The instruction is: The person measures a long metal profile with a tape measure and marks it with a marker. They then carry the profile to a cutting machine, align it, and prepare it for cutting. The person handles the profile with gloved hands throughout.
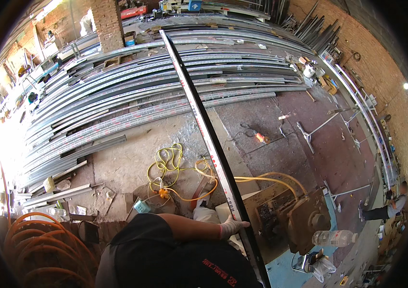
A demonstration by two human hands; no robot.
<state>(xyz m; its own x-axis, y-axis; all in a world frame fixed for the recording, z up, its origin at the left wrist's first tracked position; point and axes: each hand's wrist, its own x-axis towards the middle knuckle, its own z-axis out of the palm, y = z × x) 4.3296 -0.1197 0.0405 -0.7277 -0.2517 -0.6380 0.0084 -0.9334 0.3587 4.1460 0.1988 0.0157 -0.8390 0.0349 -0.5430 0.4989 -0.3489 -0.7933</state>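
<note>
Metal profiles (132, 103), long and pale grey, lie in a broad stack across the concrete floor (132, 163), filling the upper left and centre of the view. Brick walls (381, 62) bound the workshop on the right and at the far left. Yellow cable (170, 165) lies in loose coils on the floor just left of the bar, and a yellow hose (271, 178) runs from it to the right, passing under the bar. An orange hose coil (45, 245) sits at the lower left. A small orange power tool (260, 138) lies on the floor to the right of the bar. Folding metal stands (319, 126) rest on the reddish floor further right. A clear plastic bottle (334, 237) lies beside a rusty brown machine (290, 218) at the lower right. Another person (389, 206) stands near the right edge.

The long dark bar (204, 129) runs diagonally from the upper centre down to the lower edge, above the floor and in front of the stacked profiles, the cable and the hose.

The left hand (232, 225), in a pale glove, reaches from the left across the dark-clothed body to the bar near its lower end. Its fingers (243, 223) lie against the bar's left edge, partly curled; whether they close fully around it cannot be told. The right hand is not in view.
</note>
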